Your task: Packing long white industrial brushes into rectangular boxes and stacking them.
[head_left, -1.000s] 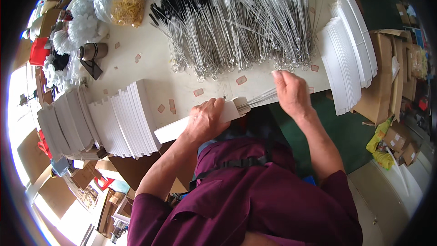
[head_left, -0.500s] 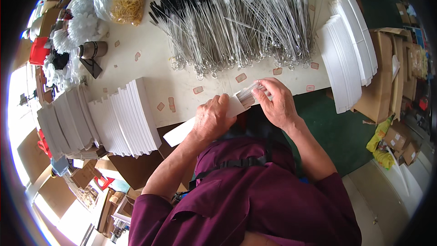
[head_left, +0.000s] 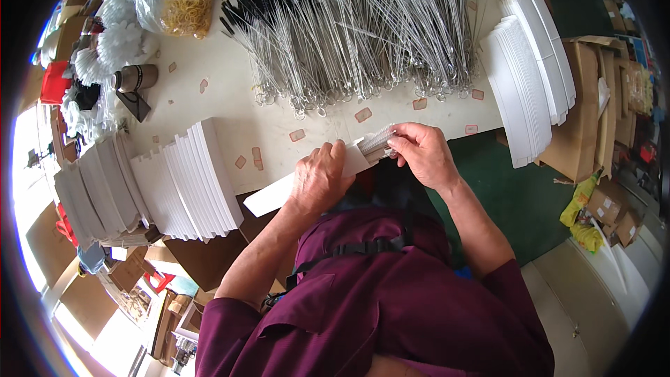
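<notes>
Near the table's front edge, my left hand is wrapped round a long, narrow white cardboard box. The box lies slantwise, its right end open and higher. A few wire cleaning brushes with pale bristles stick out of that end. Thumb and fingers of my right hand pinch the protruding brush ends just outside the box. How far the brushes reach inside is hidden by the cardboard. Beyond my hands lies a wide heap of similar brushes, with black or clear bristles at the far side and looped wire ends toward me.
Flat white boxes stand in a row at the left; more white boxes are stacked at the right edge. A steel flask, a bag of yellow rubber bands and plastic bags are at the far left. Brown cartons stand beyond the table's right.
My right fingers have curled and shifted slightly on the brush ends, leaving more bristle in sight. My left hand keeps its hold on the box. The whole view has shifted a little.
</notes>
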`<move>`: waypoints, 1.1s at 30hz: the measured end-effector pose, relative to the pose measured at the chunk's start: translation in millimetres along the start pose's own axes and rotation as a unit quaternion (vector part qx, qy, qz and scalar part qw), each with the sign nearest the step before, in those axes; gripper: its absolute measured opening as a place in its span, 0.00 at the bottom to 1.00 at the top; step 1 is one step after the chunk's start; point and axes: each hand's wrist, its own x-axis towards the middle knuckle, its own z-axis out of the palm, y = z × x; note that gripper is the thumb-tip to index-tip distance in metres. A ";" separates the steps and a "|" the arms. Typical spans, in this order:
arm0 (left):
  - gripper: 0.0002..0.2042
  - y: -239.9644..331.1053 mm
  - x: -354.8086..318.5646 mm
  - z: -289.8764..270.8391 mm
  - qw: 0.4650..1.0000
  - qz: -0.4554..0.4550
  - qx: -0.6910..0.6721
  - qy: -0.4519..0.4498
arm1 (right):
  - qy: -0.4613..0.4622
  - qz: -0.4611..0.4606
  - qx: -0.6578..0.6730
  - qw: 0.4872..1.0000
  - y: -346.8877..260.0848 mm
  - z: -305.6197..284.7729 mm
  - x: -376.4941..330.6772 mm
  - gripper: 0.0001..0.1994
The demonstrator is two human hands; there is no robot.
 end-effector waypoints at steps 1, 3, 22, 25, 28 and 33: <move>0.25 0.5 0.6 -0.1 1.000 0.001 -0.001 0.000 | 0.021 -0.001 0.049 0.999 -2.3 5.0 -1.8 0.12; 0.25 1.0 0.9 -0.1 1.000 0.003 -0.007 0.010 | 0.040 -0.002 0.099 0.994 -3.9 11.3 -3.4 0.11; 0.26 10.6 3.8 -10.4 0.982 -0.117 -0.125 -0.078 | 0.078 -0.267 -0.221 0.935 25.0 48.2 -7.4 0.25; 0.21 7.8 1.2 -6.9 0.984 -0.104 -0.137 -0.051 | 0.049 -0.292 -0.300 0.907 18.5 51.4 -15.9 0.26; 0.22 5.9 -0.3 -2.8 0.985 -0.087 -0.142 -0.053 | 0.055 -0.277 -0.295 0.913 24.2 49.1 -18.9 0.25; 0.25 7.5 -1.0 -2.9 0.977 -0.123 -0.164 -0.067 | -0.029 -0.184 -0.177 0.967 32.0 37.0 -16.3 0.20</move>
